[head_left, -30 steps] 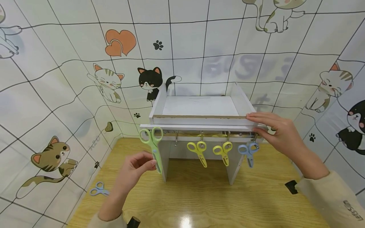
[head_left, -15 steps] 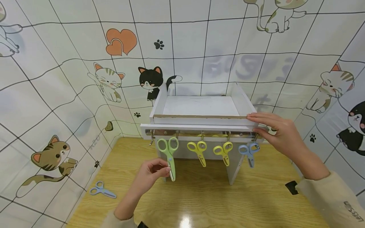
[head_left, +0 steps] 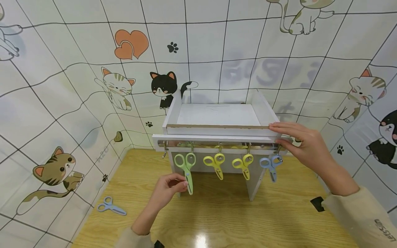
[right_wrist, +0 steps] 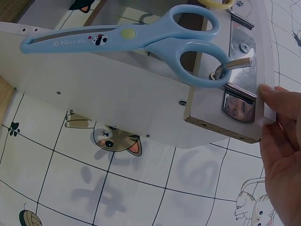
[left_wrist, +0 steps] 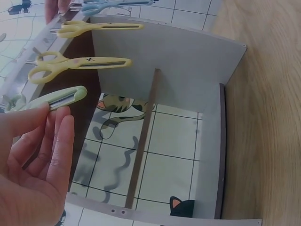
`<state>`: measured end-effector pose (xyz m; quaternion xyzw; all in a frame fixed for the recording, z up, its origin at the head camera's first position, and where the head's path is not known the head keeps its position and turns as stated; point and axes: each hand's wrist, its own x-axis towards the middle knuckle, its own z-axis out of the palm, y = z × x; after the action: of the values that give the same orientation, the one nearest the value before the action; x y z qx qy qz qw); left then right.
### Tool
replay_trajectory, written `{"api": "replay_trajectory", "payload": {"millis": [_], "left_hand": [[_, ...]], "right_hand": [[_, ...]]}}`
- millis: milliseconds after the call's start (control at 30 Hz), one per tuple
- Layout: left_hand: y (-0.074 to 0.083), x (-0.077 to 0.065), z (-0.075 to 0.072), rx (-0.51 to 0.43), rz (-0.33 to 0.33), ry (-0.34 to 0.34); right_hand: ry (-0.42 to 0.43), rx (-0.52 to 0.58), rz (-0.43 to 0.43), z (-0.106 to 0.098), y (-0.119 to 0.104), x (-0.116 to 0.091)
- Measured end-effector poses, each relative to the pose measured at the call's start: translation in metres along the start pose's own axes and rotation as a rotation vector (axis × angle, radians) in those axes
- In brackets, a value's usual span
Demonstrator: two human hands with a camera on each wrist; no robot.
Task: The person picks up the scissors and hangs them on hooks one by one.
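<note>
My left hand (head_left: pixel 170 189) pinches the blade end of the green scissors (head_left: pixel 187 172), whose handle loops are up at the second hook from the left on the metal hook strip (head_left: pixel 178 145). In the left wrist view, thumb and fingers hold the green scissors (left_wrist: pixel 56 99) near the tip. My right hand (head_left: pixel 302 143) grips the right end of the white shelf (head_left: pixel 217 131), thumb below and fingers on top. Two pairs of yellow scissors (head_left: pixel 215 165) hang from middle hooks. Blue scissors (right_wrist: pixel 127 38) hang by one loop from the rightmost hook.
Another pair of blue scissors (head_left: pixel 111 206) lies on the wooden table (head_left: pixel 217 220) at the left. The leftmost hook (head_left: pixel 165 151) is bare. A wall covering with cartoon cats (head_left: pixel 163 89) stands close behind and at both sides.
My left hand has carried the green scissors right, from in front of the leftmost hook to the second hook, lifting them slightly at the end. The right hand keeps its grip on the shelf.
</note>
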<state>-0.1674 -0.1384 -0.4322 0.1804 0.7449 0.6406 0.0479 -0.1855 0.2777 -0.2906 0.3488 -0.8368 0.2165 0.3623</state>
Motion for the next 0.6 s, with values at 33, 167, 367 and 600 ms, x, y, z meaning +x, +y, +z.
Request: {"api": "replay_trajectory", "payload": {"millis": [33,167,367,600], "left_hand": [[0.000,0.000,0.001,-0.004,-0.006,0.003],[-0.002,0.002,0.002,-0.004,-0.026,0.022],[-0.007,0.004,0.001,0.043,-0.020,0.057],[-0.016,0.000,-0.005,0.027,-0.018,0.067]], "right_hand": [[0.002,0.001,-0.003,0.000,0.000,0.000],[0.006,0.006,-0.009,0.000,0.000,0.000],[-0.007,0.009,-0.003,0.000,0.002,-0.001],[-0.005,0.005,-0.001,0.000,0.002,-0.001]]}}
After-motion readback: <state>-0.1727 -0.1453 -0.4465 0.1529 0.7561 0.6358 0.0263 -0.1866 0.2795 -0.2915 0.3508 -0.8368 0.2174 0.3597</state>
